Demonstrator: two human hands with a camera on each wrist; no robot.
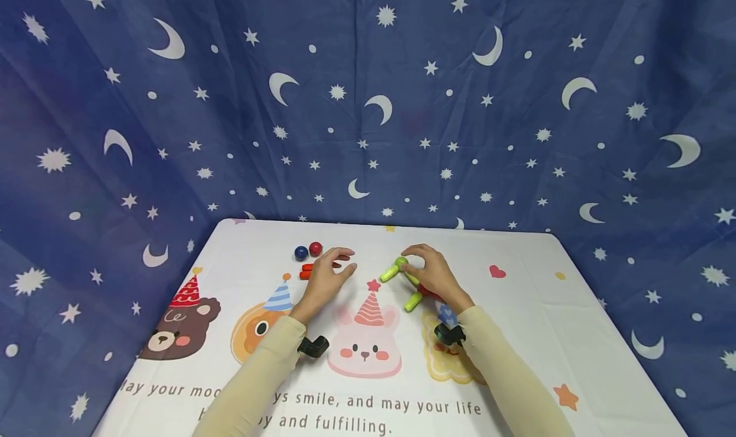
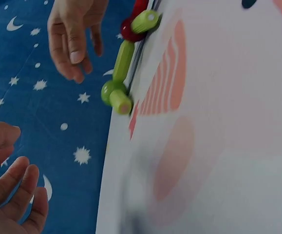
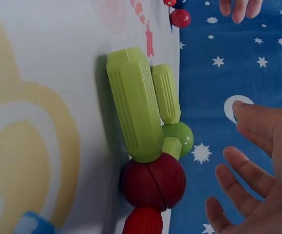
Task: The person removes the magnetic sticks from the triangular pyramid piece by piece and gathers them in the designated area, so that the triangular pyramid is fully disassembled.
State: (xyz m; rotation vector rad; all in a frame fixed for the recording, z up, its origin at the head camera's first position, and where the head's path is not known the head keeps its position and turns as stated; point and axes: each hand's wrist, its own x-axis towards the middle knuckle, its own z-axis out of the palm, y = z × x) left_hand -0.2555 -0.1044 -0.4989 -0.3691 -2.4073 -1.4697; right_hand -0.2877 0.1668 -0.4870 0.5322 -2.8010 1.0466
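My right hand [image 1: 432,276] is over a joined toy piece, fingers spread and bent around the air beside a green ball [image 1: 402,262]. In the right wrist view the hand stands apart from the piece. That piece has light green ribbed sticks [image 3: 135,105], a dark red ball [image 3: 153,183] and a red stick [image 3: 144,222]. My left hand [image 1: 328,274] hovers with relaxed fingers beside loose orange-red sticks [image 1: 306,275], partly hidden behind it. Nothing lies between its thumb and fingers. A loose blue ball [image 1: 301,253] and a loose red ball [image 1: 315,249] sit just beyond.
The pieces lie toward the far side of a table with a white printed cloth [image 1: 517,309]. A dark blue curtain [image 1: 345,117] with moons and stars hangs behind the table's far edge. A black wrist camera [image 1: 313,346] is strapped to the left sleeve.
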